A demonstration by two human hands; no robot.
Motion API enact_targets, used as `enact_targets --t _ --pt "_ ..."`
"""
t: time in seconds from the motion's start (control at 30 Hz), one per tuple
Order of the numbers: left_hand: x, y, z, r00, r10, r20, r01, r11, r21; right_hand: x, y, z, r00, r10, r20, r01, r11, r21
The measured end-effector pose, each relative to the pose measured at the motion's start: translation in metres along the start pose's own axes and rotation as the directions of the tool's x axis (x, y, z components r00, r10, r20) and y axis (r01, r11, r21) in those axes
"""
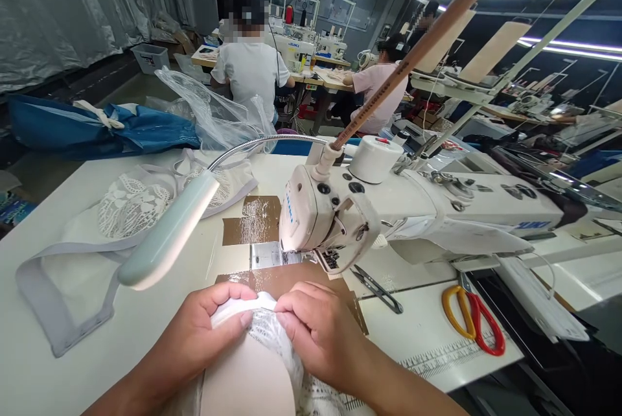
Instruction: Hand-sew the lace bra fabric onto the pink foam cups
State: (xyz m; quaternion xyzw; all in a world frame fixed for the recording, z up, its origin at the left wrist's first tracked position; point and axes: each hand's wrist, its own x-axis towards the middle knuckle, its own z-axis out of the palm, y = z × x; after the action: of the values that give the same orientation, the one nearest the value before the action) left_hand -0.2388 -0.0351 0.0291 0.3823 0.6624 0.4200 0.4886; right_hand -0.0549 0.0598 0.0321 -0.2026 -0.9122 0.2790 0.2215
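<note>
A white lace bra piece (265, 325) with a smooth pale cup hangs between both hands at the front of the sewing table. My left hand (207, 322) pinches its top edge between thumb and fingers. Close beside it, my right hand (315, 325) grips the same edge, fingers curled over the lace. Just beyond the hands stands a white sewing machine (311, 215), its needle area above a metal plate (265, 255). Brown tape (291, 277) covers the table between the hands and that plate. The lower part of the bra piece runs out of view.
A grey-and-white lace bra (72, 254) lies at left beneath a gooseneck lamp (170, 231). Thread snips (376, 289), scissors with yellow and red handles (473, 319) and a printed ruler (442, 358) lie at right. A blue bundle (58, 127) is behind the table. Two people (250, 69) sit farther off.
</note>
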Motion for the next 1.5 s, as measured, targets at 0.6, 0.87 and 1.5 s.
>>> enact_targets --t 0.6,0.87,1.5 --pt "0.004 -0.005 0.004 0.996 -0.071 0.048 0.077 0.987 -0.143 0.001 0.000 -0.007 0.968 0.177 0.179 -0.213 0.956 0.204" --pt "0.004 -0.002 0.004 0.992 -0.101 0.069 0.111 0.982 -0.153 0.000 0.002 0.001 0.969 0.210 0.130 -0.234 0.949 0.211" --pt "0.003 0.003 0.001 0.992 -0.051 0.111 0.061 0.994 -0.091 0.004 0.011 0.003 0.996 0.087 0.026 -0.090 0.981 0.171"
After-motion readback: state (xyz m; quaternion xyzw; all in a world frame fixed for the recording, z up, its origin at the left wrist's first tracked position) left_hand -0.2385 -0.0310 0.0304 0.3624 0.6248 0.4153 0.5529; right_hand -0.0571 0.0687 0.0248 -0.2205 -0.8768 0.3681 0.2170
